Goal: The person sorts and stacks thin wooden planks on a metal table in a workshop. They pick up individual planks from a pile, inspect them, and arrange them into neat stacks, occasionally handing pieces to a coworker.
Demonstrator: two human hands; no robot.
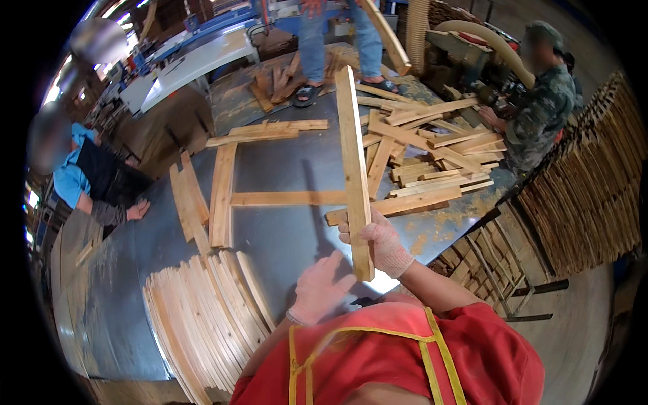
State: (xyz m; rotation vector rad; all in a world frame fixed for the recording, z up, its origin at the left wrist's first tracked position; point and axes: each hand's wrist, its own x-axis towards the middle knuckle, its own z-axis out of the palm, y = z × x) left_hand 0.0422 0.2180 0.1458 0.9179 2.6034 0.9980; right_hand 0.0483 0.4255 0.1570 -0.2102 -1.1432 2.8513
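Holding the long wooden slat (356,182) well calls for a firm wrap, because most of its length extends beyond the right hand (383,247) and could tip; support from the left hand (318,289) would help. The right fingers close around the slat near its lower end, while the left ones are extended and empty, just beside that end. The slat is in front of the red apron (378,327), its long axis running away from the wearer, far end pointing toward the person in jeans (312,47), leaning slightly left.
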